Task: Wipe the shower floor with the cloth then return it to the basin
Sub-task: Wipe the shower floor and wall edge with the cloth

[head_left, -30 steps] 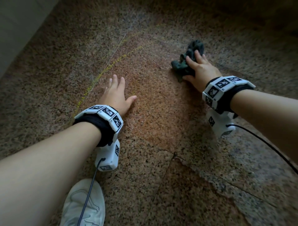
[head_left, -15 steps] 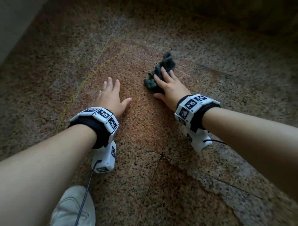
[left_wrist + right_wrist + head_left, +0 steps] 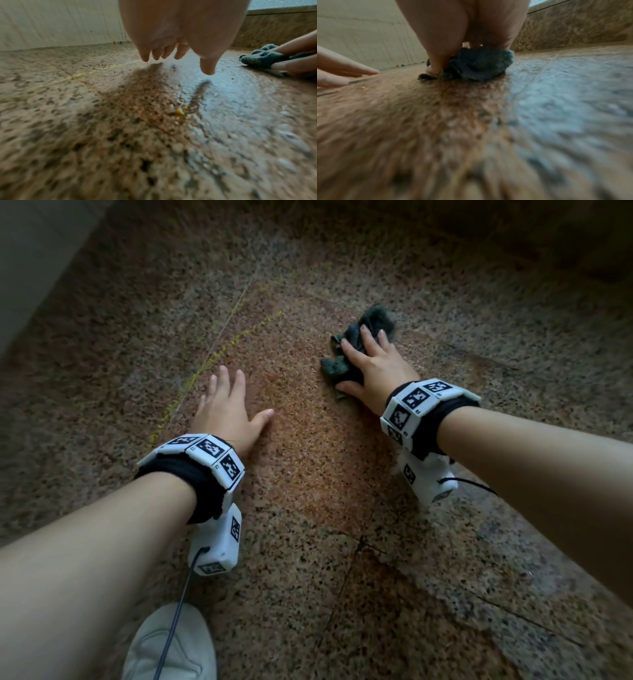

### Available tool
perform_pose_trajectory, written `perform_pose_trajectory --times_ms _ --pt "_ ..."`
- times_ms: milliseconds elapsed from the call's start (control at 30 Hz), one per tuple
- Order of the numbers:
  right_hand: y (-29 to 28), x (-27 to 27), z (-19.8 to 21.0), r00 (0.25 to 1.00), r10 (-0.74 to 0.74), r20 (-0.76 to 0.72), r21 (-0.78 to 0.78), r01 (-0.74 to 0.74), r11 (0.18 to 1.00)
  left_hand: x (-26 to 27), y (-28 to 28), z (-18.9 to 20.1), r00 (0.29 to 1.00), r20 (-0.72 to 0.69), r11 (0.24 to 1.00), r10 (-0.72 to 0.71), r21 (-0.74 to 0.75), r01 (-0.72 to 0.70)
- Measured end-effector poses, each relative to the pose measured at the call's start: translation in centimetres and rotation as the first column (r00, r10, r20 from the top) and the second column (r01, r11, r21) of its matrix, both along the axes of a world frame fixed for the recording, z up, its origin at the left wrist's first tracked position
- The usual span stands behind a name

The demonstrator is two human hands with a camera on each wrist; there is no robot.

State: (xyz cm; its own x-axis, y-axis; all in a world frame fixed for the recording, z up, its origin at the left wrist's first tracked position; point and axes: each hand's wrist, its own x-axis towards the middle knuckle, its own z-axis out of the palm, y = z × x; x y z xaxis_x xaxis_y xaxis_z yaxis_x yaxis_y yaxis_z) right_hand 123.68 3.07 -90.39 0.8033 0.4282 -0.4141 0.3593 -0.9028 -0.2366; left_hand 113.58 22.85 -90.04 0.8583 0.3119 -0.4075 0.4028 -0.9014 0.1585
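Note:
A crumpled dark green cloth (image 3: 376,319) lies on the speckled granite shower floor (image 3: 308,481). My right hand (image 3: 368,361) lies on top of it, fingers laid fairly straight over the bunched fabric and thumb down at its near edge. In the right wrist view the cloth (image 3: 479,65) bulges out under my right hand (image 3: 462,27). My left hand (image 3: 226,405) rests flat on the floor to the left of the cloth, fingers spread and holding nothing. The left wrist view shows my left hand (image 3: 180,33) over wet floor, with the cloth (image 3: 262,59) off to the right.
A thin yellow line (image 3: 219,354) runs along a floor joint just left of my left hand. A pale wall (image 3: 34,251) stands at the far left and a stone kerb (image 3: 274,27) at the back right. My white shoe (image 3: 171,645) is at the bottom edge.
My right hand slid the cloth left toward my left hand, then back a little to the right and forward. The left hand has stayed flat in place.

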Motion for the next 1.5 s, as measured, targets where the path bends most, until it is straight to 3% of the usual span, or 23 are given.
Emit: perform_pose_trajectory --times_ms 400,633,800,1033,1233,1367,1500 --pt "7.9 3.4 0.1 1.000 -0.010 0.007 0.024 0.010 1.000 -2.5 4.8 0.0 0.997 0.044 0.998 0.062 0.010 -0.062" --pt "13.4 1.7 -0.3 0.988 0.155 0.000 0.028 -0.155 0.987 -4.5 7.3 0.1 0.992 0.026 0.991 0.127 0.037 -0.128" --pt "13.9 2.3 -0.7 0.981 0.192 0.024 0.018 -0.193 0.981 -4.8 7.6 0.4 0.989 0.012 0.988 0.150 0.038 -0.150" --pt "11.0 7.2 -0.3 0.998 -0.042 0.046 -0.041 0.044 0.998 -3.4 7.0 0.8 0.991 0.037 0.991 0.131 -0.018 -0.130" --pt "12.2 7.3 -0.6 0.996 -0.079 0.046 -0.046 0.081 0.996 -3.2 7.6 0.2 0.991 0.009 0.991 0.135 -0.024 -0.135" --pt "13.2 6.8 -0.3 0.998 -0.014 0.055 -0.031 0.016 0.999 -3.0 8.3 0.0 0.990 -0.005 0.989 0.143 -0.024 -0.143" --pt "16.0 5.0 -0.4 0.965 0.255 0.062 0.012 -0.256 0.967 -2.4 8.6 0.0 0.991 0.024 0.991 0.133 -0.005 -0.133"
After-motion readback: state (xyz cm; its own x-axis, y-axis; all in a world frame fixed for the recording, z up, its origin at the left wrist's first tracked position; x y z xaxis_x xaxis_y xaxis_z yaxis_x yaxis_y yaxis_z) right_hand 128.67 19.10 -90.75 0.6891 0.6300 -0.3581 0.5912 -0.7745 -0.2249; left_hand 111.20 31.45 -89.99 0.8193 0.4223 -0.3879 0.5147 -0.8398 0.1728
